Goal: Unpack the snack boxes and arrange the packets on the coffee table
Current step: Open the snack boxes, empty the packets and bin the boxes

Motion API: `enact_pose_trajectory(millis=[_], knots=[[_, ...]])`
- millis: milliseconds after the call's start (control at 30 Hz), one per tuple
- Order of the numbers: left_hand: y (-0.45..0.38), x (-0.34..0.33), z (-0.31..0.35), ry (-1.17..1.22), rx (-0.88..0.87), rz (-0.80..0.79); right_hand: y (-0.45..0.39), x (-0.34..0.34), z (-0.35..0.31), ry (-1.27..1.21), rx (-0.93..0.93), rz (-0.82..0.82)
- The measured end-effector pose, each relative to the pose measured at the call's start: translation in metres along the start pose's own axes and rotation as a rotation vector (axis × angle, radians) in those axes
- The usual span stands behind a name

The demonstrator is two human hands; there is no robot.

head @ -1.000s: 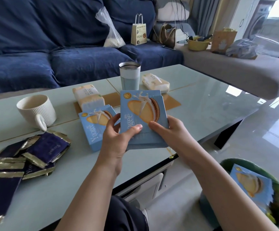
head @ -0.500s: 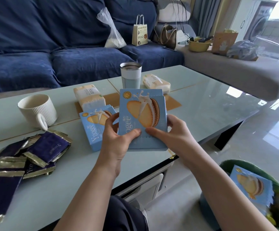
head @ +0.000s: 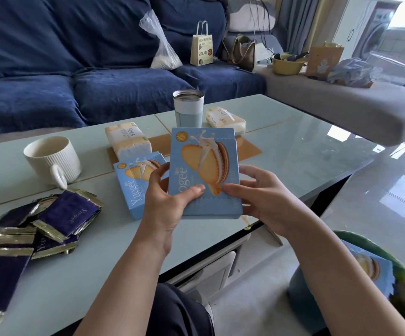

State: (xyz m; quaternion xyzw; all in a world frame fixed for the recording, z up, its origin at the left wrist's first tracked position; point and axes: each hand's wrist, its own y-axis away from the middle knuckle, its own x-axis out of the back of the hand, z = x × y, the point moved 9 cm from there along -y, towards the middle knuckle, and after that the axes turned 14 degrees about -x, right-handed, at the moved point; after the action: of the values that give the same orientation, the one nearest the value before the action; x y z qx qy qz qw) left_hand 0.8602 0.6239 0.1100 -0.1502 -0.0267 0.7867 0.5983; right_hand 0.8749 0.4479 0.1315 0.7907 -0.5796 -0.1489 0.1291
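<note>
Both hands hold a light-blue biscuit box (head: 205, 166) upright above the near edge of the coffee table (head: 293, 146). My left hand (head: 166, 204) grips its lower left, thumb across the front. My right hand (head: 257, 197) grips the lower right, thumb on the front by the left thumb. A second blue box (head: 133, 183) lies flat on the table just behind my left hand. Several dark purple snack packets (head: 51, 219) with gold ends lie in a loose pile at the table's left.
A white ribbed mug (head: 51, 161), a steel tumbler (head: 188, 109) and two tissue packs (head: 127, 139) (head: 225, 120) stand further back on the table. On the floor at lower right, a green bin (head: 400, 282) holds an empty blue box (head: 363, 270). A blue sofa lies beyond.
The box has been tipped slightly more upright and drawn a little nearer. My two thumbs have come together on its lower front. The rest is unmoved.
</note>
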Motion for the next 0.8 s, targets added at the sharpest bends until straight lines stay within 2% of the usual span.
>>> enact_pose_trajectory(millis=[133,233,333,500,667,800], knots=[[-0.001,-0.004,0.005,-0.073,-0.030,-0.059,-0.002,0.003,0.001,0.021,-0.002,0.011],[-0.003,-0.001,0.004,-0.054,0.035,0.001,-0.002,0.001,0.004,0.068,-0.018,-0.019],[-0.003,0.001,0.007,-0.016,0.029,0.052,-0.003,-0.004,0.008,0.086,-0.057,-0.020],[0.003,-0.005,0.007,-0.023,0.038,0.049,-0.004,-0.003,0.006,0.043,-0.034,0.110],[0.009,-0.021,0.004,-0.045,0.046,-0.068,-0.004,0.006,0.000,-0.029,0.053,0.262],[0.011,-0.025,0.003,0.003,0.070,-0.071,-0.001,0.006,-0.003,-0.049,0.085,0.276]])
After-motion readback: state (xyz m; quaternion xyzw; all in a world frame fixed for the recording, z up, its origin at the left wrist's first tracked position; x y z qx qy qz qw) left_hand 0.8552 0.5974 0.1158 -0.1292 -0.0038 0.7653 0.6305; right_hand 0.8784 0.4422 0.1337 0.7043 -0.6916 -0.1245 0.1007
